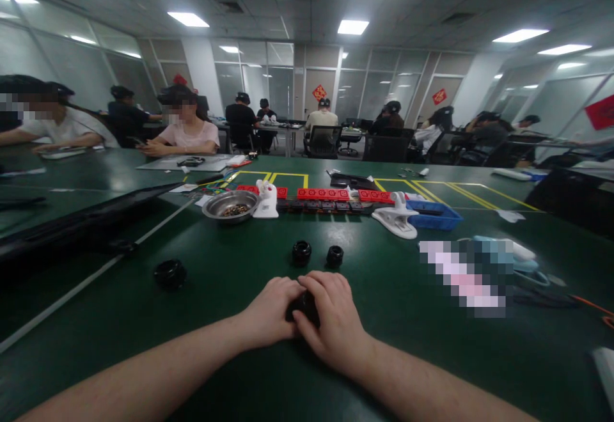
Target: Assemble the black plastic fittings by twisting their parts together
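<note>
nearer than and right of the metal bowl (214, 213), the left hand (272, 308) and right hand (336, 316) curl their fingers round a dark part (307, 309); a slack grip could let it roll across the bench (268, 390).

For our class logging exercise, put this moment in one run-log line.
left hand: holds dark object; right hand: holds same object; beyond hands: two black pieces; leftward: another black piece; farther: metal bowl, blue tray
</note>
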Motion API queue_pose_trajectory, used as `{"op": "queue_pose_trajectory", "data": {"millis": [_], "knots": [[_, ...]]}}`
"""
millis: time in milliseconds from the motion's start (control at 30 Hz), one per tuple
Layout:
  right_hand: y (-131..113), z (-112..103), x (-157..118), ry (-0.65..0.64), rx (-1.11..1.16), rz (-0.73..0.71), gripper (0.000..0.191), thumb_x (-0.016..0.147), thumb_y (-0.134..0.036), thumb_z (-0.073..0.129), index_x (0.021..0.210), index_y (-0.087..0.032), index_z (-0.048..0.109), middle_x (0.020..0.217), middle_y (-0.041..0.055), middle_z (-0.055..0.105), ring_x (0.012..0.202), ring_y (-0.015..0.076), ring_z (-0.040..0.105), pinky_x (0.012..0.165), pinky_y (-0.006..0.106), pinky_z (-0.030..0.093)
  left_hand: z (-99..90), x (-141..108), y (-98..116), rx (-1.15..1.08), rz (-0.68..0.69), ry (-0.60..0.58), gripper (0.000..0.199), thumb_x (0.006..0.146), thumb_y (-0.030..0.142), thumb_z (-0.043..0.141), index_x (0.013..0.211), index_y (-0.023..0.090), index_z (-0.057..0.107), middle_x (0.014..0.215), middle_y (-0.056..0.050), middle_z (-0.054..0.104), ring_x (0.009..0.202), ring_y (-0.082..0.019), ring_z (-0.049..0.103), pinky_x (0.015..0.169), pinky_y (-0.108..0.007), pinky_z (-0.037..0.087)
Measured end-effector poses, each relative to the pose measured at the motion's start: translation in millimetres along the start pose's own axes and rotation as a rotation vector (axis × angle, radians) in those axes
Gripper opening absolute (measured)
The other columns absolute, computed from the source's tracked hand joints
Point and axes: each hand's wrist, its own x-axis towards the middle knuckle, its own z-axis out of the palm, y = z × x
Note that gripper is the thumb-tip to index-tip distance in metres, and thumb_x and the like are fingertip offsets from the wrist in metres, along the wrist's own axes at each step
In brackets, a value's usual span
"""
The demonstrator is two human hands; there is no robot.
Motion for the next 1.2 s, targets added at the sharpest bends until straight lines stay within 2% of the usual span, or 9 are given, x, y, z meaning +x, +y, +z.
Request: {"op": "queue_pose_trajectory", "data": {"millis": [100, 233, 367, 667, 767, 867, 933, 1100, 1200], "knots": [[1.8, 3.0, 0.0, -0.033, -0.021, 0.034, 0.042, 0.071, -0.019, 0.053, 0.111, -0.014, 0.043, 0.102, 0.0118, 0.051, 0.091, 0.0250, 0.046, 0.081, 0.045, 0.036, 0.6, 0.3, -1.3, -0.002, 0.006, 0.004, 0.031, 0.060, 0.022, 0.063, 0.090, 0.020, 0.055, 0.086, 0.000, 0.057, 0.080, -0.020, 0.051, 0.075, -0.032, 0.038], [2.6, 3.4, -1.8, -0.065, 0.048, -0.019, 0.040, 0.072, -0.010, 0.044, 0.111, -0.014, 0.042, 0.103, 0.0115, 0.050, 0.092, 0.0226, 0.046, 0.081, 0.041, 0.038, 4.1, -0.4, -4.5, -0.004, 0.003, 0.010, 0.032, 0.062, 0.025, 0.063, 0.093, 0.021, 0.055, 0.088, 0.000, 0.057, 0.083, -0.020, 0.050, 0.078, -0.033, 0.038], [0.8, -1.3, -1.3, -0.069, 0.111, -0.063, 0.048, 0.064, -0.009, 0.043, 0.112, -0.013, 0.041, 0.108, 0.0117, 0.047, 0.099, 0.0234, 0.044, 0.091, 0.045, 0.031, 4.6, -0.9, -4.2, 0.015, -0.025, 0.012, 0.034, 0.061, 0.024, 0.063, 0.094, 0.020, 0.055, 0.092, -0.002, 0.056, 0.085, -0.021, 0.050, 0.079, -0.034, 0.038], [5.1, 5.4, -1.3, -0.044, 0.007, 0.071, 0.044, 0.070, -0.018, 0.052, 0.113, -0.014, 0.042, 0.105, 0.0123, 0.049, 0.095, 0.0250, 0.045, 0.082, 0.045, 0.038, -2.4, 1.5, 2.6, 0.023, -0.009, -0.019, 0.037, 0.061, 0.024, 0.062, 0.097, 0.020, 0.055, 0.092, -0.002, 0.058, 0.083, -0.020, 0.051, 0.079, -0.034, 0.038], [5.8, 5.7, -2.8, -0.069, 0.074, 0.010, 0.045, 0.069, -0.011, 0.046, 0.113, -0.014, 0.041, 0.107, 0.0115, 0.048, 0.096, 0.0221, 0.045, 0.085, 0.041, 0.037, 0.3, 0.6, 0.5, 0.022, -0.015, -0.011, 0.033, 0.062, 0.024, 0.062, 0.094, 0.020, 0.056, 0.090, -0.002, 0.058, 0.084, -0.021, 0.051, 0.079, -0.034, 0.038], [4.4, 1.9, -1.3, -0.087, 0.123, -0.044, 0.051, 0.062, -0.008, 0.044, 0.113, -0.013, 0.040, 0.109, 0.0112, 0.047, 0.101, 0.0218, 0.043, 0.093, 0.044, 0.030, 2.6, -0.1, -1.7, 0.027, -0.019, 0.000, 0.032, 0.061, 0.023, 0.062, 0.092, 0.020, 0.057, 0.090, -0.002, 0.058, 0.085, -0.021, 0.050, 0.079, -0.034, 0.038], [3.4, -0.5, 0.8, -0.078, 0.112, -0.024, 0.051, 0.062, -0.011, 0.046, 0.112, -0.012, 0.041, 0.109, 0.0116, 0.047, 0.103, 0.0231, 0.042, 0.095, 0.046, 0.028, 2.2, 0.1, -2.0, 0.027, -0.018, -0.004, 0.033, 0.060, 0.022, 0.062, 0.093, 0.020, 0.056, 0.092, -0.002, 0.058, 0.085, -0.022, 0.051, 0.080, -0.035, 0.038], [4.2, 1.3, 2.5, -0.072, 0.046, 0.082, 0.047, 0.068, -0.020, 0.051, 0.113, -0.012, 0.041, 0.109, 0.0129, 0.048, 0.099, 0.0254, 0.043, 0.088, 0.046, 0.034, -1.3, 1.4, -0.4, 0.022, -0.009, -0.034, 0.028, 0.061, 0.025, 0.061, 0.087, 0.019, 0.055, 0.095, -0.002, 0.058, 0.085, -0.022, 0.051, 0.081, -0.035, 0.037], [5.4, 4.4, 0.9, -0.096, 0.047, 0.101, 0.047, 0.070, -0.018, 0.051, 0.115, -0.013, 0.040, 0.110, 0.0131, 0.048, 0.100, 0.0249, 0.044, 0.087, 0.045, 0.036, -1.3, 1.2, 0.5, 0.023, -0.009, -0.030, 0.031, 0.061, 0.026, 0.062, 0.090, 0.019, 0.055, 0.095, -0.003, 0.058, 0.086, -0.022, 0.051, 0.081, -0.035, 0.038]]}}
